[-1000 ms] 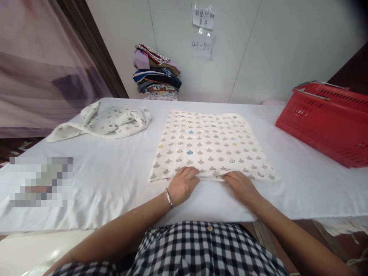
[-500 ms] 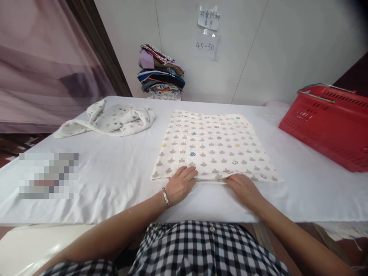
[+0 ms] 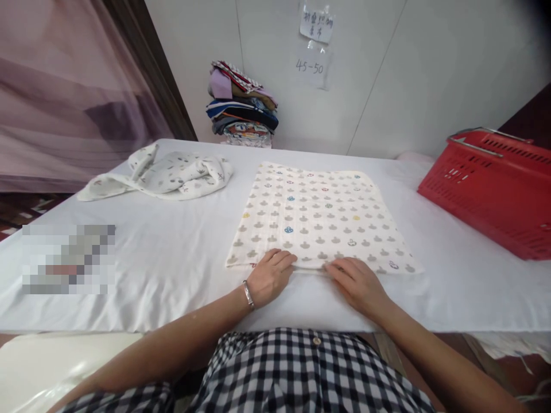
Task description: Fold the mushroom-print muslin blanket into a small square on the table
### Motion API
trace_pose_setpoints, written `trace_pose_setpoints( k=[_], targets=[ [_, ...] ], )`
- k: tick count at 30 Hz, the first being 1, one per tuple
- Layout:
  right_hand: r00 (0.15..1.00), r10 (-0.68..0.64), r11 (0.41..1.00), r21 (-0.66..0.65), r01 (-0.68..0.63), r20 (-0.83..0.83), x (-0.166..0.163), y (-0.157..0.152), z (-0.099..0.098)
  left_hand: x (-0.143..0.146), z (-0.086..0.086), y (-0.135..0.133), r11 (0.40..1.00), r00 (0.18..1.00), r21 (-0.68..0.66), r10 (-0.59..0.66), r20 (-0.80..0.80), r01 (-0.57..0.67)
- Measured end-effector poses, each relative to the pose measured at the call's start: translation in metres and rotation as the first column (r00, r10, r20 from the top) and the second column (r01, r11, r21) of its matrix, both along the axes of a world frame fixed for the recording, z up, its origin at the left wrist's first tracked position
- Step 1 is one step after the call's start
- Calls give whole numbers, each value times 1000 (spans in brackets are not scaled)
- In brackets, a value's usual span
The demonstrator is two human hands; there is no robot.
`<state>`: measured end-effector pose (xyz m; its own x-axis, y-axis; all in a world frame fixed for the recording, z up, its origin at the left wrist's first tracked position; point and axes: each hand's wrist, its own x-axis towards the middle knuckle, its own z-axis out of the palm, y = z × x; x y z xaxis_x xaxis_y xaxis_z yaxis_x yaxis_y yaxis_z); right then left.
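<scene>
A white cloth point(image 3: 318, 212) printed with small grey mushroom-like shapes, a few of them coloured, lies folded into a near-square on the table. At its near edge my left hand point(image 3: 269, 278), with a metal bracelet at the wrist, has its fingers closed over the hem. My right hand point(image 3: 357, 284) grips the same edge a short way to the right, fingertips pinched on it. Between the hands the hem is slightly raised. Thumbs and the underside of the edge are mostly hidden.
A white sheet covers the table point(image 3: 172, 258). A crumpled leaf-print cloth point(image 3: 172, 175) lies at the back left, a blurred-out object point(image 3: 71, 261) at the left. A red basket point(image 3: 491, 192) stands at the right. Behind the table is a stack of folded fabrics point(image 3: 243, 106) against the wall.
My right hand has slid a little to the left along the cloth's near edge, closer to my left hand. My left hand and the cloth stay nearly where they were.
</scene>
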<state>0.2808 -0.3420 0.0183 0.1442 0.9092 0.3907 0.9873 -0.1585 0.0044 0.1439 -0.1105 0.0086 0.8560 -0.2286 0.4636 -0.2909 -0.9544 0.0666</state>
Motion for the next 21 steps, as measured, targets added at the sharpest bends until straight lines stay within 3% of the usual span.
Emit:
trace_pose_setpoints(
  k=[5, 9, 13, 16, 21],
  targets=[
    [998, 53, 998, -24, -53, -16, -7, 24, -5, -2, 5, 2, 993, 999, -118, 30, -14, -31],
    [1000, 20, 1000, -20, -20, 2, -7, 34, -11, -1, 6, 1, 961, 997, -266, 64, -36, -72],
    [999, -27, 999, -31, 29, 43, -5, 38, -13, 0, 7, 1, 941, 998, -332, 54, -39, -64],
    [1000, -3, 1000, -8, 3, 28, -6, 38, -15, -2, 6, 2, 952, 998, -301, 37, -47, -50],
    [999, 44, 996, 77, -44, 1, -10, 31, -18, -8, 2, 3, 993, 997, -120, 10, -79, -19]
  ],
)
